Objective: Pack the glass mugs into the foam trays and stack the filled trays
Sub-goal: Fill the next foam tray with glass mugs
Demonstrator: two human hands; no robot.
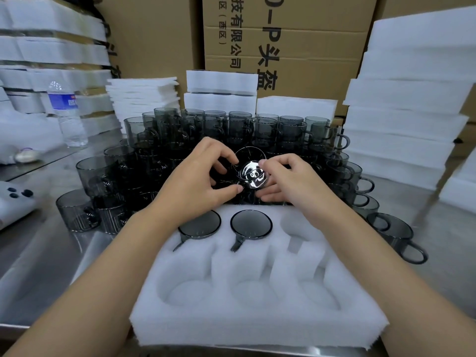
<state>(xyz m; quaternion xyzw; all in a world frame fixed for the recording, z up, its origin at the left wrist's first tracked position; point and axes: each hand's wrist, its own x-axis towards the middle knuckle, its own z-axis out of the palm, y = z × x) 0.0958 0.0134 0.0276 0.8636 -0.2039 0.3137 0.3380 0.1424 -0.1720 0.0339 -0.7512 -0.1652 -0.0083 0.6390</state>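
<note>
Held: smoky grey glass mug (251,173) — tilted
Left hand (203,176): fingers pinch it
Right hand (288,186): fingers curl round it
Packed: white foam tray (257,323) — two grey mugs (199,224) seated

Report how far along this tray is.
Done: the left mug and the middle mug sit in the far row of the foam tray.
In hand: the left hand and right hand grip a third mug above the loose mugs.
Left: the far right pocket and the three near pockets are empty, many loose mugs wait, and this tray is not yet stacked.
</note>
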